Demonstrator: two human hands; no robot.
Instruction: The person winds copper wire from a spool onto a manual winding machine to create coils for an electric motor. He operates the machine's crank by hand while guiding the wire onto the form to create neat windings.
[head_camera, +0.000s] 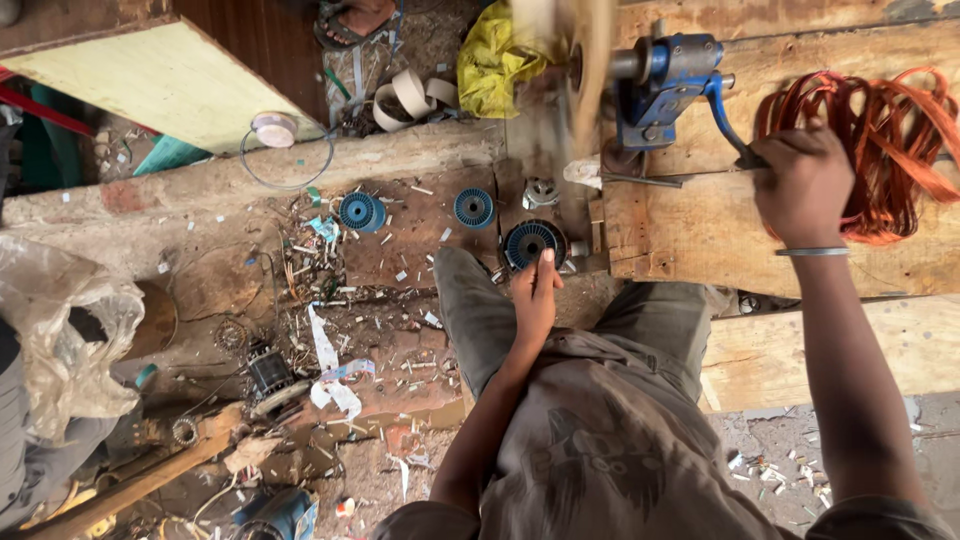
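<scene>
- Right hand (803, 183) is a closed fist round the crank handle (727, 115) of the blue hand-cranked winder (665, 78); the grip itself is buried under the knuckles.
- The winder's spinning former (588, 70) is all blur, its shape impossible to make out.
- Left hand (535, 293) hovers over the knee, fingers (546, 262) loosely curled and pinched; any wire between them is too fine to see.
- Just beyond those fingertips sits a blue spool (530, 241), partly covered by the hand.
- Behind the right fist, a tangle of copper wire (880, 150) lies on the wooden counter (700, 225), cut off at the frame edge.
- Farther from the left hand: two smaller blue spools (362, 211), a yellow cloth (492, 62), a motor rotor (268, 372) among floor scraps.
</scene>
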